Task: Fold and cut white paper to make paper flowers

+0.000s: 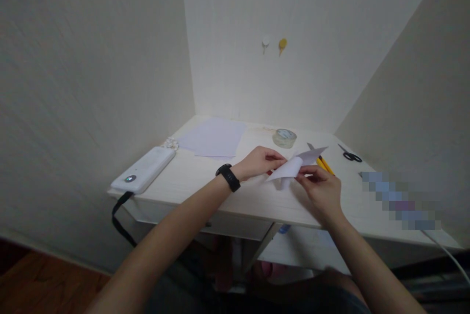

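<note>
Between my two hands, just above the desk, is a folded piece of white paper with pointed flaps sticking out to the upper right and lower left. My left hand, with a black watch on its wrist, pinches the paper's left side. From the right, my right hand grips its other edge between thumb and fingers. Just behind the paper, a yellow utility knife lies partly hidden. A roll of clear tape rests farther back.
Sheets of white paper lie at the back left of the desk. A white device with a black strap sits at the left edge. Black-handled scissors lie at the right. Two hooks, one yellow, are on the wall.
</note>
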`<state>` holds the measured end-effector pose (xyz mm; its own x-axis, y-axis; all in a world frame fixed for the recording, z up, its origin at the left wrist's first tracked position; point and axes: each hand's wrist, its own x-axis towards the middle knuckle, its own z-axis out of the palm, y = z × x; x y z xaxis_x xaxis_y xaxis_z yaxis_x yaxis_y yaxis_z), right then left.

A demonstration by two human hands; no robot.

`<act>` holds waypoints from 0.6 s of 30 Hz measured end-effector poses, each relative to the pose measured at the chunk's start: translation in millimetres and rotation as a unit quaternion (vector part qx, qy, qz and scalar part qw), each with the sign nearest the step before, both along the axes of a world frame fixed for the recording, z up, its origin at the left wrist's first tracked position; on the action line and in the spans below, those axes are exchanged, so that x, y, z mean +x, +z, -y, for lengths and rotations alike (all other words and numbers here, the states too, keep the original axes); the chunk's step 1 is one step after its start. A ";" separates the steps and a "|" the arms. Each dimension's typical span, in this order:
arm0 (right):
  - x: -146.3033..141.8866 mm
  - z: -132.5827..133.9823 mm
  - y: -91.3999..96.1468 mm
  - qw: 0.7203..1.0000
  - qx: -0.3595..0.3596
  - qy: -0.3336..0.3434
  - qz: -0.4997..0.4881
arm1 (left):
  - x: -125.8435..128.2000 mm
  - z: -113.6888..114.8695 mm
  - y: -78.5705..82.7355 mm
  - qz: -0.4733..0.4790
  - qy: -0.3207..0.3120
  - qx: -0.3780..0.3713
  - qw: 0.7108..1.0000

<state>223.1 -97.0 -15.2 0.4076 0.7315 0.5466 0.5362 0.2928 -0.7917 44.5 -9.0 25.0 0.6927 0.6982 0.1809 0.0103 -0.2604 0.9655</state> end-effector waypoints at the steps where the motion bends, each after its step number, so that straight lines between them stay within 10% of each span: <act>1: 0.2 -0.1 -0.6 1.000 0.001 0.003 0.002 | 0.5 -0.3 -0.5 -0.003 0.001 0.014 1.000; 7: 2.0 -1.5 -4.3 1.000 -0.002 0.008 -0.011 | 2.2 -0.9 -3.0 -0.013 0.023 0.097 0.995; 18: 1.4 -9.3 -0.5 0.989 -0.013 0.115 -0.091 | -2.0 -6.1 -5.1 0.022 -0.042 0.007 0.999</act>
